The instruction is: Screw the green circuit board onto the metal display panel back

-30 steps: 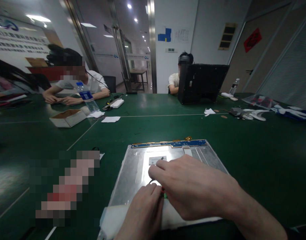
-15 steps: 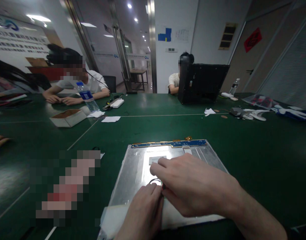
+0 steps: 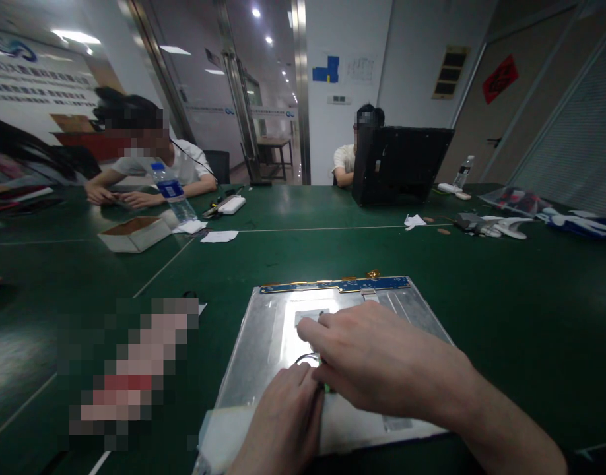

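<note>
A flat metal display panel lies back side up in front of me, with a narrow blue circuit board along its far edge. My left hand rests low on the panel, its fingers curled closed. From the right, my right hand reaches across and its closed fingertips meet the left ones near the middle. A thin dark cable loops out beside the fingers. Just below them shows a sliver of a small green part. Whatever the fingertips pinch is hidden.
A pixelated long object lies left of the panel. Farther off are an open white box, a water bottle and a large black case. White gloves lie at right. Co-workers sit across the green table.
My right hand has shifted slightly, its thumb nearer the left fingertips. The left hand and the panel stay in place. At the far left, another person's hand has drawn back.
</note>
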